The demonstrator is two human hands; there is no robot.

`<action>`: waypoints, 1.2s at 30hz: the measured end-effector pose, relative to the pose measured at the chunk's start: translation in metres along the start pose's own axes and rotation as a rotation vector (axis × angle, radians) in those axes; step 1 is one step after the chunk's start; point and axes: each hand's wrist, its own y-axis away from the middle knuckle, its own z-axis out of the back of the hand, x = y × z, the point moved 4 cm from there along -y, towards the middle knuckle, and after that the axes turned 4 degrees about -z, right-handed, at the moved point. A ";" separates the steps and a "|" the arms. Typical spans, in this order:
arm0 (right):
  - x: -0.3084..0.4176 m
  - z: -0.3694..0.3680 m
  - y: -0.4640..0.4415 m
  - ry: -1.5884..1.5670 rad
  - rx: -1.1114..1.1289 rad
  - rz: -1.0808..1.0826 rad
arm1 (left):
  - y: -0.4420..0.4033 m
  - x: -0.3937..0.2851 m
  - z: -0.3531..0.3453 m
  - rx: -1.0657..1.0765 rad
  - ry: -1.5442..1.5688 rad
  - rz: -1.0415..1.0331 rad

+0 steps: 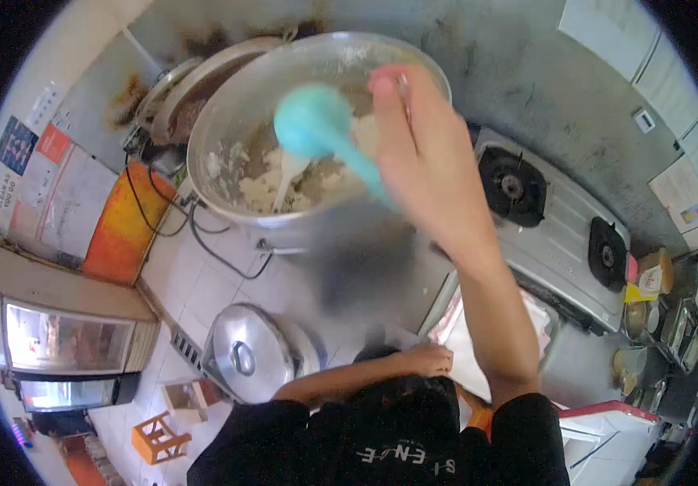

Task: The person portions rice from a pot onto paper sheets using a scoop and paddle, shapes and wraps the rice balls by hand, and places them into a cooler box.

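Raised over a big metal pot (227,194), my right hand (422,154) is closed on the handle of a turquoise ladle (312,121), which is blurred by motion. White, clumpy food (264,190) that looks like rice lies in the pot. A white spoon or paddle (286,180) leans in it below the ladle's bowl. My left hand (434,360) is low in front of my body, fingers curled, beside a pale cloth (466,344). What it holds, if anything, is hidden.
A two-burner gas stove (563,231) is right of the pot. Another wide metal vessel (179,113) stands at its left. A lidded metal pot (243,352) is below, with loose cables (227,263) nearby. An orange stool (158,437) stands lower left.
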 end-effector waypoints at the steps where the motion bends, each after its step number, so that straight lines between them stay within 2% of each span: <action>1: -0.003 -0.002 0.005 -0.176 0.070 -0.070 | 0.000 -0.001 0.003 0.021 0.007 0.007; 2: -0.003 0.000 0.011 -0.346 0.144 -0.141 | 0.001 -0.008 0.014 0.017 0.005 0.003; 3: 0.001 0.001 0.024 -0.717 0.289 -0.320 | 0.002 -0.004 0.010 -0.010 0.065 -0.053; 4: 0.008 0.005 0.041 -1.085 0.431 -0.507 | 0.006 -0.006 0.012 -0.075 -0.003 -0.060; 6: 0.027 0.022 0.065 -1.368 0.684 -0.621 | -0.002 -0.008 0.024 -0.132 -0.065 -0.097; 8: 0.048 0.039 0.088 -1.458 0.855 -0.546 | -0.010 -0.008 0.024 -0.038 -0.015 -0.101; 9: 0.054 0.044 0.096 -1.320 1.083 -0.594 | -0.011 -0.010 0.024 0.017 0.010 -0.096; 10: 0.063 0.049 0.101 -1.301 1.158 -0.552 | -0.011 -0.011 0.022 0.074 0.035 -0.087; 11: 0.068 0.054 0.104 -1.301 1.180 -0.517 | -0.010 -0.015 0.019 0.132 0.061 -0.071; 16: 0.083 0.098 0.135 -1.334 1.141 -0.372 | -0.021 -0.031 0.009 0.162 0.067 -0.097; 19: 0.082 0.138 0.159 -1.337 1.049 -0.314 | -0.029 -0.033 0.007 0.157 0.021 -0.099; 23: 0.064 0.204 0.205 -1.321 0.789 -0.277 | -0.025 -0.039 -0.006 0.175 -0.082 0.047; 24: 0.053 0.222 0.222 -1.289 0.679 -0.279 | -0.021 -0.047 -0.005 0.132 0.101 0.175; 25: 0.036 0.238 0.239 -1.192 0.545 -0.317 | -0.037 -0.076 0.008 0.272 0.109 0.280; 26: 0.009 0.251 0.259 -1.018 0.416 -0.409 | -0.051 -0.105 0.021 0.416 0.102 0.381; 27: -0.025 0.264 0.281 -0.761 0.325 -0.548 | -0.069 -0.134 0.038 0.734 -0.100 0.415; 28: -0.069 0.272 0.311 -0.418 0.341 -0.720 | -0.049 -0.094 0.013 0.423 -0.181 0.389; 29: -0.112 0.270 0.339 -0.137 0.168 -0.706 | -0.031 -0.067 -0.006 0.265 -0.236 0.383; 30: -0.145 0.265 0.377 0.172 0.205 -0.722 | -0.012 -0.041 -0.024 0.107 -0.286 0.377; 31: -0.174 0.262 0.413 0.478 0.241 -0.712 | -0.015 -0.037 -0.020 0.077 -0.302 0.349; 32: -0.199 0.255 0.448 0.464 0.249 -0.724 | -0.018 -0.034 -0.016 0.048 -0.318 0.321; 34: -0.228 0.242 0.496 0.522 0.330 -0.529 | -0.034 -0.050 0.001 0.136 -0.307 0.375; 36: -0.245 0.238 0.515 0.503 0.397 -0.587 | -0.043 -0.048 0.003 0.216 -0.305 0.426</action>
